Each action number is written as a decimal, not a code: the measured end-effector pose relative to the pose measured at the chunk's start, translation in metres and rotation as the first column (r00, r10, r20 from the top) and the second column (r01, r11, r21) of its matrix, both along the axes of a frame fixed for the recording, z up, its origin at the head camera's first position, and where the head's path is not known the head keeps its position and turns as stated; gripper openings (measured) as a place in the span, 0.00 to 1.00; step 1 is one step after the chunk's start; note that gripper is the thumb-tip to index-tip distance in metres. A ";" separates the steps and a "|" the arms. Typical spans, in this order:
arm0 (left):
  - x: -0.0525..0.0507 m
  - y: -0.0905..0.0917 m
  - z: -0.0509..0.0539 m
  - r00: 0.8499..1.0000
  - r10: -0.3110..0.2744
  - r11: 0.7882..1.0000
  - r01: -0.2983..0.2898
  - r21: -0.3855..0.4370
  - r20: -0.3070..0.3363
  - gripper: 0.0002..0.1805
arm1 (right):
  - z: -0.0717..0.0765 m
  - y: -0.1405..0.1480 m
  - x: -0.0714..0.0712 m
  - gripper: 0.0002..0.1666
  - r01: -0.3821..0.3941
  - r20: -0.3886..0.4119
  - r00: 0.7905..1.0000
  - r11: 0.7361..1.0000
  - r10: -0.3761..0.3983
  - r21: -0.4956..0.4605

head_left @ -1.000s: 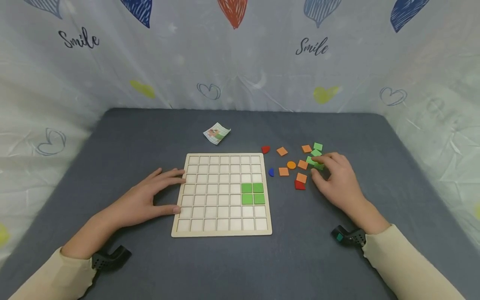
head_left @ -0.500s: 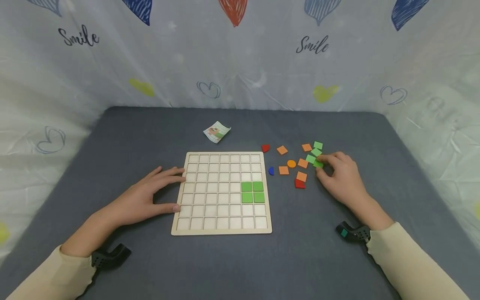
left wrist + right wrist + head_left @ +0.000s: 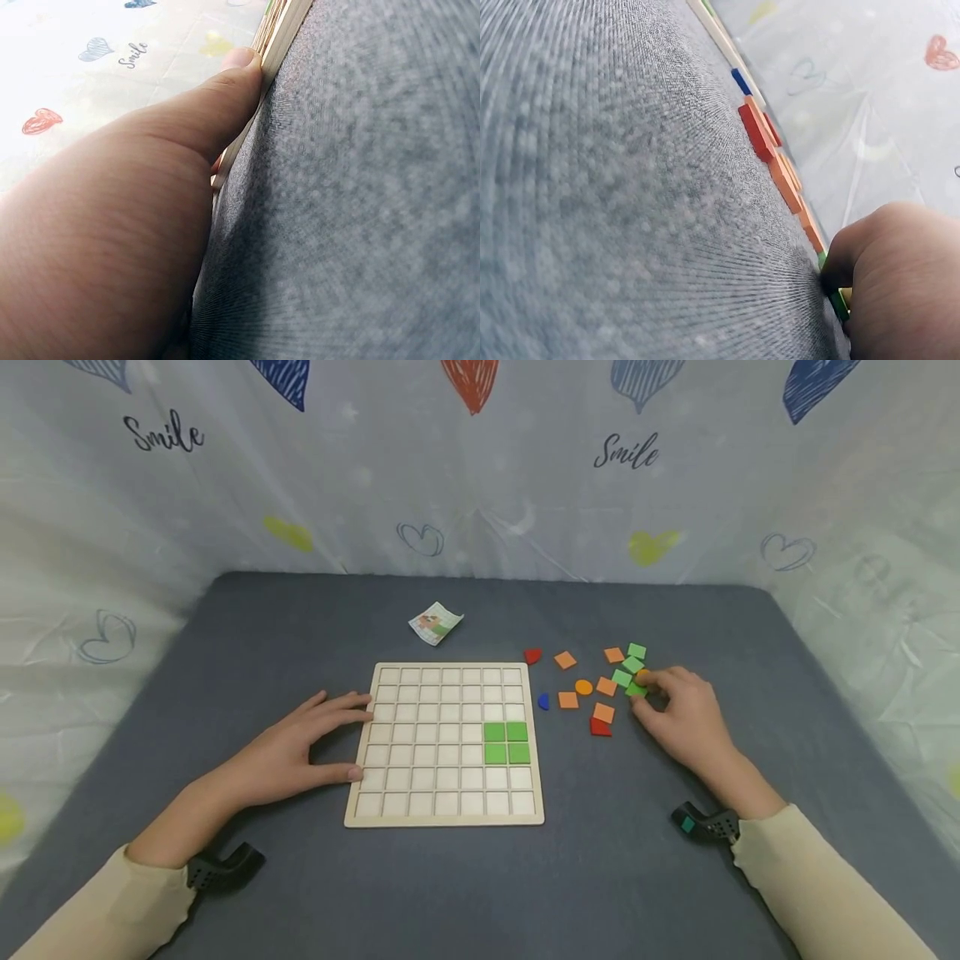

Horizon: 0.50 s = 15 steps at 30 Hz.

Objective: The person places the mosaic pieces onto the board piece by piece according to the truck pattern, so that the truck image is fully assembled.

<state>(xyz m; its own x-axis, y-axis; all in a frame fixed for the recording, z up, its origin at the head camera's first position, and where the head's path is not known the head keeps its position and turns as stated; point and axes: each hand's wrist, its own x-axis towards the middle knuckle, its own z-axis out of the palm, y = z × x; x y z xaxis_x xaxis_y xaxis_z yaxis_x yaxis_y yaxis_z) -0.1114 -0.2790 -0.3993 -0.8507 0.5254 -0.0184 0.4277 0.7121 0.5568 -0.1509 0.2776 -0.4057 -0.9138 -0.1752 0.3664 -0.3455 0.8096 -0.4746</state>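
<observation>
A wooden grid board (image 3: pixel 420 756) lies flat on the table, with a block of green square tiles (image 3: pixel 506 743) set in its right side. My left hand (image 3: pixel 277 756) rests at the board's left edge, fingers extended and thumb (image 3: pixel 232 75) against the rim. To the right of the board, my right hand (image 3: pixel 686 718) pinches a green tile (image 3: pixel 637 690) between thumb and bent fingers, low at the tabletop. A bit of a yellow-orange piece (image 3: pixel 642 672) shows at the fingertip; its shape is mostly hidden. Another green tile (image 3: pixel 622 678) lies just left of the fingers.
Loose orange squares (image 3: pixel 567 700), an orange disc (image 3: pixel 583 687), red pieces (image 3: pixel 601 727) and a blue half-round (image 3: pixel 543 701) lie between board and right hand. A small printed card (image 3: pixel 436 623) lies behind the board. A printed curtain (image 3: pixel 480 485) hangs behind the table.
My right hand has shifted slightly right along with the green tile at its fingertips. The yellow-orange piece has come into sight by the index finger. My left hand stays at the board.
</observation>
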 end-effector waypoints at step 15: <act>0.001 -0.001 0.000 1.000 0.000 1.000 0.000 0.009 0.001 0.44 | 0.001 -0.014 0.006 0.12 -0.032 -0.065 0.997 0.999 0.030 -0.026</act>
<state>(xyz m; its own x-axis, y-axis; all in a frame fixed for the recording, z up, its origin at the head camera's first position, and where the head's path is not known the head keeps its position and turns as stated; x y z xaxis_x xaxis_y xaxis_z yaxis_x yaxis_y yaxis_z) -0.1102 -0.2798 -0.3992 -0.8509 0.5251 -0.0146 0.4269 0.7075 0.5632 -0.1445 0.2634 -0.4048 -0.8822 -0.1923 0.4298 -0.4010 0.7853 -0.4717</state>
